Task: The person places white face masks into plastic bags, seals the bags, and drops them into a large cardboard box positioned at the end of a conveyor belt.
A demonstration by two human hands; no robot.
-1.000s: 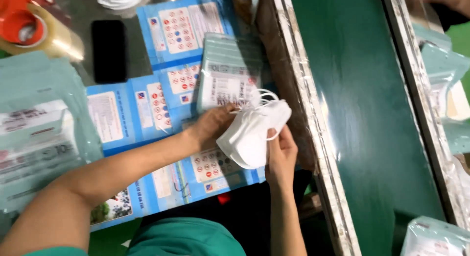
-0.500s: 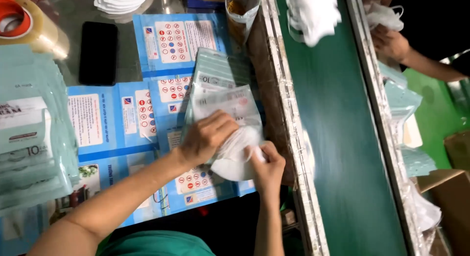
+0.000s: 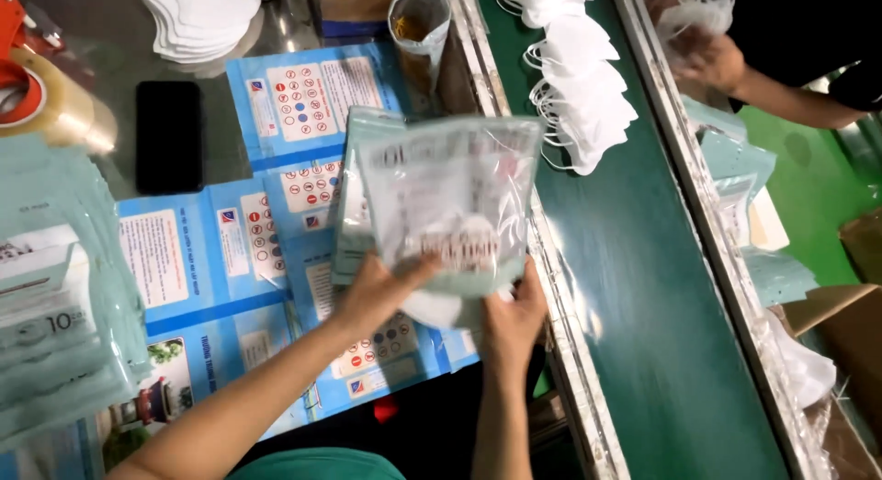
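One clear plastic pouch (image 3: 450, 200) with a pale green back is held up over the table edge, just beside the green conveyor belt (image 3: 643, 287) — a white face mask (image 3: 439, 307) pokes out of its lower end. The left hand (image 3: 381, 292) pinches the pouch's lower left edge; the right hand (image 3: 513, 319) clasps the lower right corner. Blue leaflets (image 3: 303, 103) lie beneath — at least four. One black phone (image 3: 169, 135) rests left; one pile of white masks (image 3: 574, 76) rides the belt.

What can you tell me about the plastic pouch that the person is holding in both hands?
The plastic pouch is a flat, pale teal bag with a clear, glossy front and printing. It is held tilted above blue leaflets, beside the green belt. The left hand and right hand grip its lower edge, where a white mask sits partly inside.
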